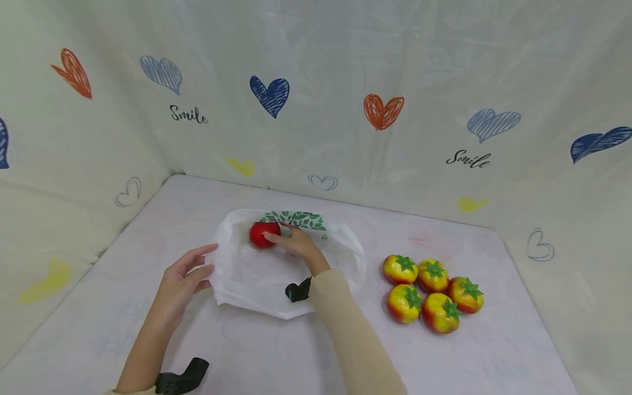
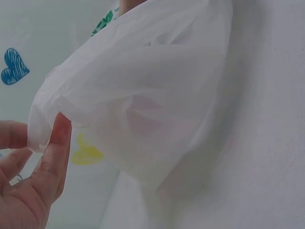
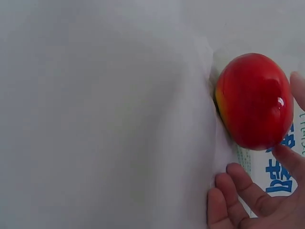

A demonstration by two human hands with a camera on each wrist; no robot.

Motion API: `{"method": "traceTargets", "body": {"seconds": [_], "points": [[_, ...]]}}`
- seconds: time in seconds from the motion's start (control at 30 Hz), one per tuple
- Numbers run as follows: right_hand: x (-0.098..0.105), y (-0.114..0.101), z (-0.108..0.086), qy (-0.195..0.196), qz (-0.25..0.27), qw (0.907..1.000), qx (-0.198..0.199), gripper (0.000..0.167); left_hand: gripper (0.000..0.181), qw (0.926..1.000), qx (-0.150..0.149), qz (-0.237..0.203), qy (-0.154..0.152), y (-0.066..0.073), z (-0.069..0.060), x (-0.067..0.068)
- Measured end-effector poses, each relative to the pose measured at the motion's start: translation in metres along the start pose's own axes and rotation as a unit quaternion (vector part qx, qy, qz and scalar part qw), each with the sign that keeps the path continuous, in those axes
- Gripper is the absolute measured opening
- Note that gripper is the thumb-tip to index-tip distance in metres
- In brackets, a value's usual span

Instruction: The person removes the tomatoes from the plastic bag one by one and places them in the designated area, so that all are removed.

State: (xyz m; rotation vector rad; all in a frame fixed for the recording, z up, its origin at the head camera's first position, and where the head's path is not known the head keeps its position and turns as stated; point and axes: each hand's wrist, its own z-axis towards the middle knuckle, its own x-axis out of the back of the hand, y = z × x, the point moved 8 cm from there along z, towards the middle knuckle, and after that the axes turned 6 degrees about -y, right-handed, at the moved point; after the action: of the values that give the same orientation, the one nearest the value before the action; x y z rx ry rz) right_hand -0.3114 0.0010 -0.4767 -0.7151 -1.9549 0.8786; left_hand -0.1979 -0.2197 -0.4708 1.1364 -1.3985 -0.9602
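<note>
A white plastic bag (image 1: 257, 293) with a green leaf print lies spread on the table, its mouth facing the person. My left hand (image 1: 184, 282) pinches the bag's left edge; in the left wrist view the thumb and fingers (image 2: 59, 138) stand on either side of the thin plastic. Inside the mouth, my right hand (image 1: 298, 245) holds a shiny red tomato (image 1: 264, 235). The right wrist view shows the tomato (image 3: 255, 102) between thumb and index finger, with the other fingers (image 3: 243, 183) extended below it. Some yellow shows on its side.
Several red-and-yellow tomatoes (image 1: 404, 303) with green leafy tops sit grouped on the table (image 1: 355, 351), right of the bag. A pale curtain (image 1: 321, 148) printed with hearts rises behind the table. Each wrist carries a black mount (image 1: 182, 377).
</note>
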Motion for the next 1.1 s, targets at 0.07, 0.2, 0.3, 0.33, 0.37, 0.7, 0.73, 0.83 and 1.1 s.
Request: {"method": "traceTargets", "body": {"seconds": [0.07,0.2,0.3,0.33,0.37,0.7,0.73,0.83,1.1], "points": [[-0.001,-0.003,0.001,0.005,-0.013,0.9999,-0.001,0.073,0.043,1.0,0.008,-0.001,0.006,0.006,-0.003,0.0],[-0.005,-0.008,0.004,0.01,-0.011,0.9999,0.003,0.074,0.044,0.9999,0.011,0.005,0.005,-0.001,0.001,0.001],[-0.007,-0.009,0.006,0.013,-0.01,0.9999,-0.006,0.077,0.045,0.9998,0.0,0.01,0.016,-0.025,0.013,0.006],[-0.008,-0.009,0.006,0.014,-0.01,0.9998,-0.012,0.078,0.045,0.9997,-0.005,0.011,0.02,-0.032,0.017,0.007],[-0.009,-0.008,0.007,0.015,-0.014,0.9996,-0.019,0.078,0.044,0.9995,-0.008,0.012,0.027,-0.039,0.021,0.009],[-0.011,-0.009,0.006,0.002,-0.035,0.9983,-0.047,0.069,0.044,0.9993,-0.011,0.017,0.03,-0.048,0.026,0.012],[-0.011,-0.01,0.006,-0.003,-0.034,0.9984,-0.045,0.069,0.044,0.9995,-0.016,0.016,0.024,-0.045,0.025,0.011],[-0.011,-0.012,0.005,-0.015,-0.035,0.9987,-0.035,0.069,0.045,0.9995,-0.019,0.017,0.021,-0.043,0.025,0.011],[-0.014,-0.016,0.002,-0.044,-0.041,0.9982,-0.002,0.07,0.044,0.9994,-0.016,0.019,0.024,-0.044,0.027,0.011]]}}
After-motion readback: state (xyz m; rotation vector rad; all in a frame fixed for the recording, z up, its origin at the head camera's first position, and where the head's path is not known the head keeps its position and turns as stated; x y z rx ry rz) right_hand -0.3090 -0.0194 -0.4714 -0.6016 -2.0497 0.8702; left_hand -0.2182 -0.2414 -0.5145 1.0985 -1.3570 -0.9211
